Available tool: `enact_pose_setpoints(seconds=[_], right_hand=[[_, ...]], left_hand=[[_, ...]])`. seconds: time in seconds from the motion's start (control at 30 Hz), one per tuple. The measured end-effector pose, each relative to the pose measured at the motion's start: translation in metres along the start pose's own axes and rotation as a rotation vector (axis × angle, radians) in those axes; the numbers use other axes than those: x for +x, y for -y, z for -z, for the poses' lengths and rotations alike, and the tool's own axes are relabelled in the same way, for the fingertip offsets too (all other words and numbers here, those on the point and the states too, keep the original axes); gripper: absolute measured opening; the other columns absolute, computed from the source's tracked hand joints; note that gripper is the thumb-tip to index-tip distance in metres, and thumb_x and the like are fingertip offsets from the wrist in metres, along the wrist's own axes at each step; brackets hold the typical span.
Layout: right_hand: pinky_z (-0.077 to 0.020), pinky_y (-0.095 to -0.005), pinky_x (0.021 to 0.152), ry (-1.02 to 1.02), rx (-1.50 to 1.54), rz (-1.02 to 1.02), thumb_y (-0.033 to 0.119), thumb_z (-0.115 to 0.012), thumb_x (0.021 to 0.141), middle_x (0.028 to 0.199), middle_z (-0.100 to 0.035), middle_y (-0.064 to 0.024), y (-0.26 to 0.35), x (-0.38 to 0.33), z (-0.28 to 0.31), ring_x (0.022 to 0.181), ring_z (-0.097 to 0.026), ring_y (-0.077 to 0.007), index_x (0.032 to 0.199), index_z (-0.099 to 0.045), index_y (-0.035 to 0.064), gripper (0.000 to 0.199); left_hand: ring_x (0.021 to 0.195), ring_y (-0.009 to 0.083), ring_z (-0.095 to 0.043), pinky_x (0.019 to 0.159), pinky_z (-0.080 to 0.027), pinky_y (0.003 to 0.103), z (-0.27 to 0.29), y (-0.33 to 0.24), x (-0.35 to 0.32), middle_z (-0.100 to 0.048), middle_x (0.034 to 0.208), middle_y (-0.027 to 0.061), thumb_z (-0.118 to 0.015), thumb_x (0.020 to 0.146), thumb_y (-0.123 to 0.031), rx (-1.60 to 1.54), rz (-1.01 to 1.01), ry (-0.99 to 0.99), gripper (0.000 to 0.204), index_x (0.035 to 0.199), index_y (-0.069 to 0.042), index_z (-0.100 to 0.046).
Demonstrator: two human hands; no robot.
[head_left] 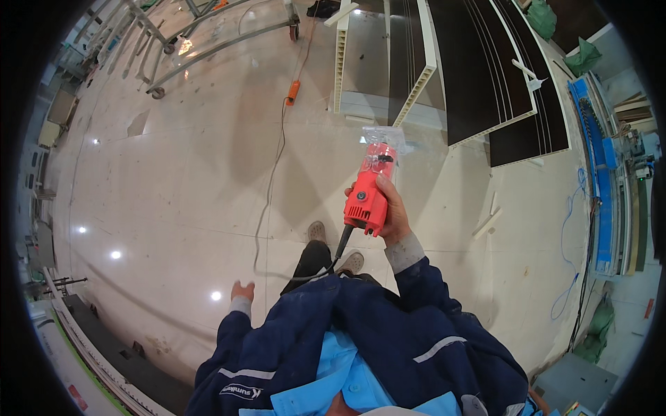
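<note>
My right hand (395, 211) grips a red handheld power trimmer (371, 188) with a clear plastic base, held out in front of me above the floor. Its black cord (340, 248) drops from the tool's rear toward my legs. My left hand (242, 290) hangs low at my side, fingers slightly apart, holding nothing. Both of my shoes show on the pale glossy floor (173, 180) below the tool.
Dark panels (485, 69) with white honeycomb edges lie ahead on the right. A grey cable with an orange plug (293, 91) runs across the floor. A metal wheeled frame (208, 41) stands far left. A blue machine (596, 152) lines the right side, panel stacks the lower left.
</note>
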State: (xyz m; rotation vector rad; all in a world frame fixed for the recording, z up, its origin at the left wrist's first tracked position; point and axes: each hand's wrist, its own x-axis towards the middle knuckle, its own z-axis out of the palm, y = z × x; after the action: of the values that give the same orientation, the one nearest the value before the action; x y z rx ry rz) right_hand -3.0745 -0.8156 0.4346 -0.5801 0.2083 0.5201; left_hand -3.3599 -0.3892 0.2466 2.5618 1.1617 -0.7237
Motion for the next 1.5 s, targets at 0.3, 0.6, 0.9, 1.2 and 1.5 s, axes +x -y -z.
enact_pose_setpoints(seconds=[0.3, 0.6, 0.9, 1.2, 1.5], right_hand=[[-0.064, -0.0572, 0.083, -0.173, -0.059, -0.087, 0.032, -0.069, 0.098, 0.112, -0.068, -0.0215, 0.004, 0.135, 0.002, 0.096, -0.072, -0.0386, 0.129, -0.051, 0.0012, 0.047], [-0.062, -0.0412, 0.079, -0.434, 0.199, -0.144, 0.029, -0.068, 0.098, 0.1, -0.07, -0.0111, 0.024, 0.318, 0.023, 0.087, -0.071, -0.025, 0.111, -0.062, 0.0047, 0.028], [-0.0636, -0.0433, 0.078, -0.533, 0.183, -0.17, 0.022, -0.069, 0.097, 0.102, -0.07, -0.0113, 0.02, 0.382, 0.058, 0.089, -0.072, -0.0266, 0.116, -0.062, 0.002, 0.028], [-0.0634, -0.0412, 0.072, -0.504, -0.237, -0.113, 0.017, -0.079, 0.089, 0.106, -0.069, -0.0136, 0.009, 0.409, 0.105, 0.085, -0.072, -0.0241, 0.122, -0.056, -0.0013, 0.044], [-0.0577, -0.0376, 0.09, -0.466, -0.782, 0.089, 0.02, -0.088, 0.075, 0.119, -0.066, -0.0183, 0.001, 0.501, 0.191, 0.105, -0.069, -0.025, 0.129, -0.049, -0.0042, 0.071]], left_hand=[[0.138, 0.0273, -0.054, 0.114, -0.045, 0.039, 0.196, -0.328, 0.034, -0.054, 0.152, 0.016, -0.063, 0.103, -0.023, -1.029, -1.011, 0.473, 0.058, 0.153, 0.002, -0.047], [0.131, 0.0286, -0.06, 0.104, -0.052, 0.039, 0.253, -0.509, 0.161, -0.052, 0.154, 0.016, -0.074, 0.095, -0.028, -0.759, -1.157, 0.743, 0.063, 0.149, -0.007, -0.052], [0.135, 0.0277, -0.051, 0.101, -0.055, 0.041, 0.237, -0.562, 0.231, -0.04, 0.152, 0.0137, -0.085, 0.084, -0.017, -0.615, -1.053, 0.93, 0.075, 0.15, -0.01, -0.049], [0.135, 0.0301, -0.048, 0.112, -0.045, 0.048, 0.184, -0.569, 0.262, -0.039, 0.153, 0.014, -0.093, 0.075, -0.024, -0.464, -0.863, 0.971, 0.107, 0.16, -0.01, -0.029], [0.112, 0.0215, -0.066, 0.101, -0.052, 0.038, 0.097, -0.673, 0.354, -0.068, 0.123, 0.0137, -0.084, 0.088, -0.038, -0.864, -0.254, 1.083, 0.068, 0.134, 0.004, -0.057]])
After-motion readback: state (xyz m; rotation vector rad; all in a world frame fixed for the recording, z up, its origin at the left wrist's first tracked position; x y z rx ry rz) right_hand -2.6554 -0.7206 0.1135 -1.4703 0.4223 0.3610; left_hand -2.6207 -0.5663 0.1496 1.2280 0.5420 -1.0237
